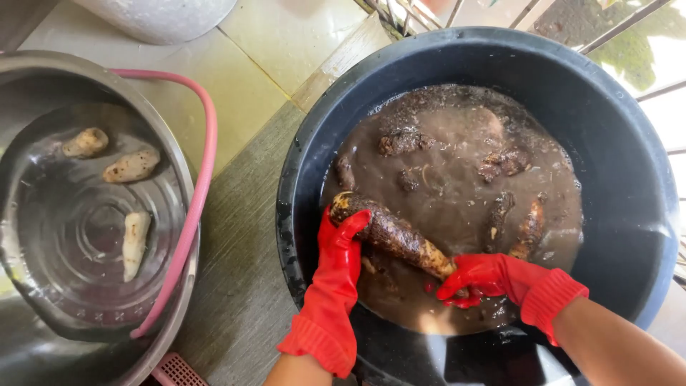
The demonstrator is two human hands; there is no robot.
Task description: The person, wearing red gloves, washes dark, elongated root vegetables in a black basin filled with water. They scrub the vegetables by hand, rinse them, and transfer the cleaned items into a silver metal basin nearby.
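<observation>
Muddy root [391, 234] — long, dark with soil, pale at its lower end — lies slantwise just above the brown water in the big black tub [629, 179], held at both ends. The left hand [344, 243], in a red rubber glove, has its fingers curled round the upper, thicker end near the tub's left wall. The right hand [486, 279], gloved in the same red, closes its fingers about the paler tip, fingertips dipping into the murky water. More dirty roots [509, 161] float and poke out further back in the tub — one pair [530, 227] stands just right of the held one. Off to the left, well apart, a steel basin [153, 129] holds clear water and three washed, pale roots [133, 166]. A pink hose [201, 171] curves over that basin's rim. Everything sits on a tiled floor [264, 64].
</observation>
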